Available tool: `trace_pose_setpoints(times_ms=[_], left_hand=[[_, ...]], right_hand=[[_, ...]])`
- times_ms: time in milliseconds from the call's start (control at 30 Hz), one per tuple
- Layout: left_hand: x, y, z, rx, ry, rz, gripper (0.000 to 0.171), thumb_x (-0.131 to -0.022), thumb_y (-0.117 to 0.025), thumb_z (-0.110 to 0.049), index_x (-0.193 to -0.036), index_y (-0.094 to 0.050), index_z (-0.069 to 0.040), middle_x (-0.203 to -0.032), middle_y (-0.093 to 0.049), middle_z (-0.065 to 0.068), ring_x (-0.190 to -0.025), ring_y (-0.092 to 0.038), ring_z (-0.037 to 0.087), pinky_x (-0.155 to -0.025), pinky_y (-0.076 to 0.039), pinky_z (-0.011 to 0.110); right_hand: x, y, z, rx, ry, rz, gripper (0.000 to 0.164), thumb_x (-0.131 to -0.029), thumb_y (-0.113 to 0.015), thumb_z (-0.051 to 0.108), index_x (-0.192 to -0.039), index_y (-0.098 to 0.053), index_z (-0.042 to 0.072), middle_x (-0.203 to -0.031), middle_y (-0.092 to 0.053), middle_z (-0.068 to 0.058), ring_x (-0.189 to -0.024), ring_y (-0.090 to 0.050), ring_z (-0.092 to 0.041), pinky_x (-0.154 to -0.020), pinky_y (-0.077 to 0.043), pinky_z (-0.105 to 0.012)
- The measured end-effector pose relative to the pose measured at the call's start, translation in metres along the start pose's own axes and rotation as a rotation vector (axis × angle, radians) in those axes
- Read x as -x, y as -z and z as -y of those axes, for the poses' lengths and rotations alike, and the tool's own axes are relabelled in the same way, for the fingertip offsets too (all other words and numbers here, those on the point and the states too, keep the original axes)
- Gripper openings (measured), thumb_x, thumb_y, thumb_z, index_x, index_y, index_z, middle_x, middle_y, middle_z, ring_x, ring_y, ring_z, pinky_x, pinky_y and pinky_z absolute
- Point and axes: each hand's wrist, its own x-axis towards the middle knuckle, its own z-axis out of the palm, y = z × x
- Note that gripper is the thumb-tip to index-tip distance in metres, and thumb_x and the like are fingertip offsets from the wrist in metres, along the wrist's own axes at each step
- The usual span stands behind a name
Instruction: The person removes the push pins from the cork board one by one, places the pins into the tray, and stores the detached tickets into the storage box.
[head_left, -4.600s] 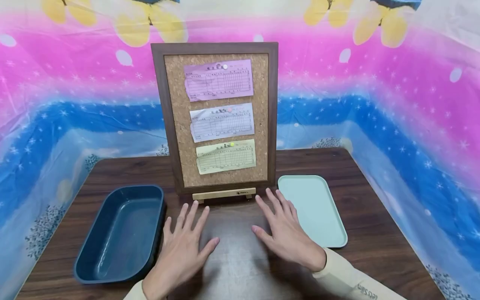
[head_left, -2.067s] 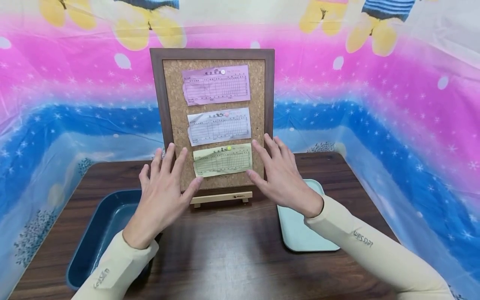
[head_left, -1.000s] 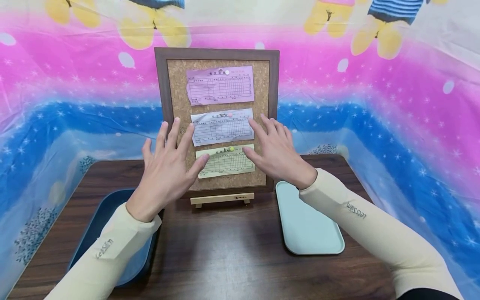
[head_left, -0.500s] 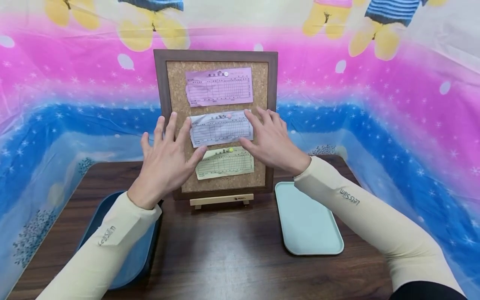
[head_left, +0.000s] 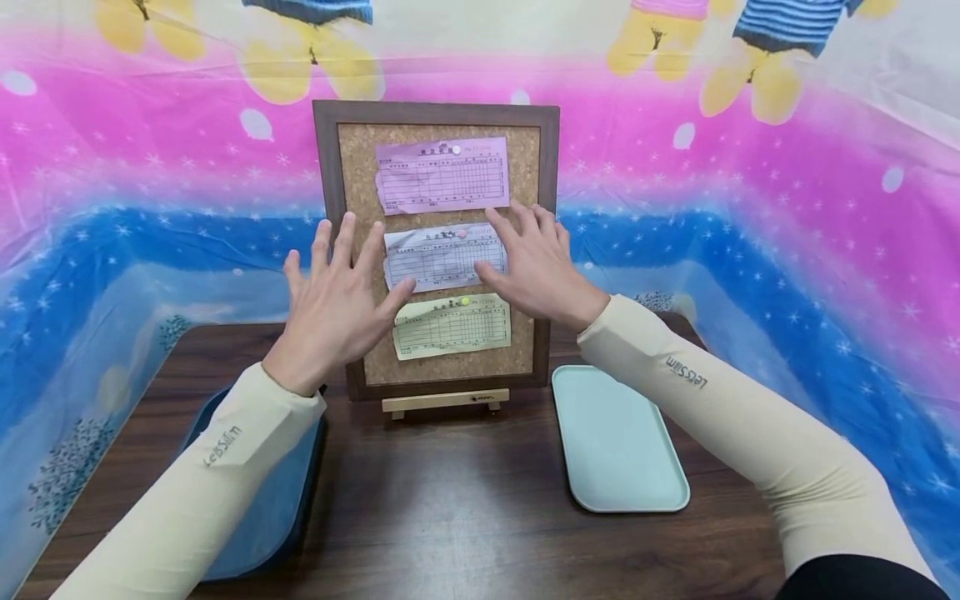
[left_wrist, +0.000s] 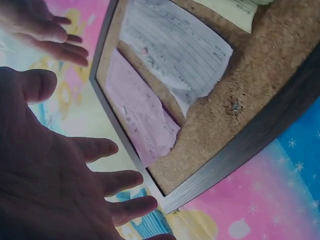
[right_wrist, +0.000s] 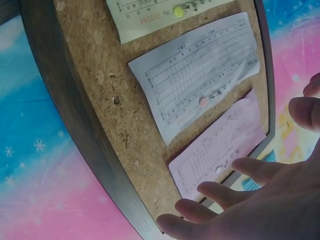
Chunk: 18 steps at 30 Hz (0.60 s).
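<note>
A framed cork board (head_left: 352, 192) stands upright on a small wooden easel (head_left: 446, 401). Three printed receipt slips are pinned to it, one above another: pink (head_left: 442, 176) on top, white (head_left: 435, 257) in the middle, pale yellow (head_left: 453, 327) at the bottom. Each has a push pin near its top edge: white (head_left: 456, 150), pink (head_left: 462, 234) and yellow (head_left: 465, 301). My left hand (head_left: 330, 304), fingers spread, is raised before the board's left side. My right hand (head_left: 536, 262) is raised likewise on the right, overlapping the white slip's edge in the head view. Both hands hold nothing.
To the left on the dark wood table (head_left: 450, 508) is a deep blue basin (head_left: 273, 517), partly hidden under the left forearm. A flat mint-green tray (head_left: 622, 442) lies to the right, below the right forearm. A patterned cloth (head_left: 787, 250) hangs around the table.
Both hands have risen from low over the table to in front of the board, and lately still drift slightly upward. The slips, board, basin and tray stay in place.
</note>
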Motion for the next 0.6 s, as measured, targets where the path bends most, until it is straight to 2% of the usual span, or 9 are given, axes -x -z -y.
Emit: trace_pose_setpoints(times_ms=[300, 600], left_hand=[[-0.013, 0.007, 0.004, -0.022, 0.007, -0.001, 0.078, -0.093, -0.031, -0.063, -0.153, -0.01, -0.018, -0.157, 0.003, 0.013, -0.14, 0.012, 0.035, -0.101, 0.004, 0.066], [-0.024, 0.002, 0.009, -0.004, 0.026, 0.006, 0.077, -0.094, -0.031, -0.06, -0.153, -0.008, -0.015, -0.157, 0.002, 0.013, -0.14, 0.012, 0.035, -0.102, 0.002, 0.066]], right_hand=[[-0.013, 0.012, 0.004, 0.003, -0.003, -0.031, 0.064, -0.094, -0.044, 0.047, -0.15, -0.025, 0.024, -0.155, -0.012, -0.01, -0.14, -0.004, -0.032, -0.109, -0.006, -0.052], [-0.029, 0.011, 0.009, -0.008, -0.007, -0.077, 0.062, -0.093, -0.05, 0.044, -0.148, -0.032, 0.021, -0.152, -0.022, -0.01, -0.139, -0.009, -0.032, -0.108, -0.013, -0.049]])
